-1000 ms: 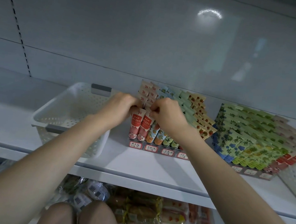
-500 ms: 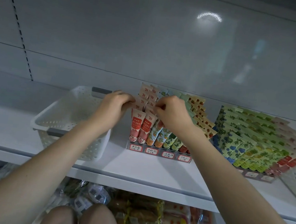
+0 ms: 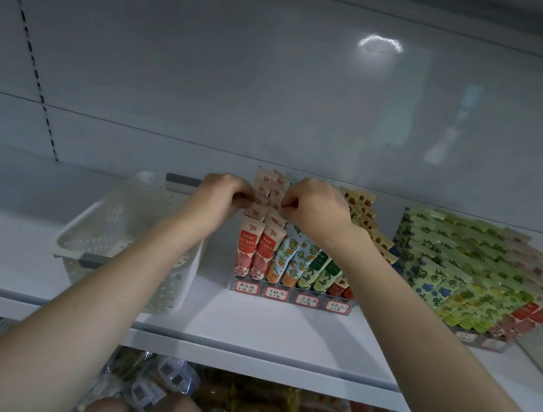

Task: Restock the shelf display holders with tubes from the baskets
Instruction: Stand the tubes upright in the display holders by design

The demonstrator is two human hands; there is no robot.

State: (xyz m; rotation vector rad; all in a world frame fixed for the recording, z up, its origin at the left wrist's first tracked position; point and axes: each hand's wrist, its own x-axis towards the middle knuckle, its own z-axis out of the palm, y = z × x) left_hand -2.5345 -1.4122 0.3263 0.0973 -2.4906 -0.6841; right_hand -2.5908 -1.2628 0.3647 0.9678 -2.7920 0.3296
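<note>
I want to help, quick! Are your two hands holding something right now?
Left hand: closed, pinching the tops of the red tubes.
Right hand: closed, pinching the red tubes' tops too.

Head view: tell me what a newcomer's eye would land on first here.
The left hand and right hand meet mid-shelf, pinching the crimped tops of red-and-cream plastic tubes in the leftmost rows of a clear display holder. A white perforated plastic basket sits just left; green and blue tubes pack a second holder at right.
</note>
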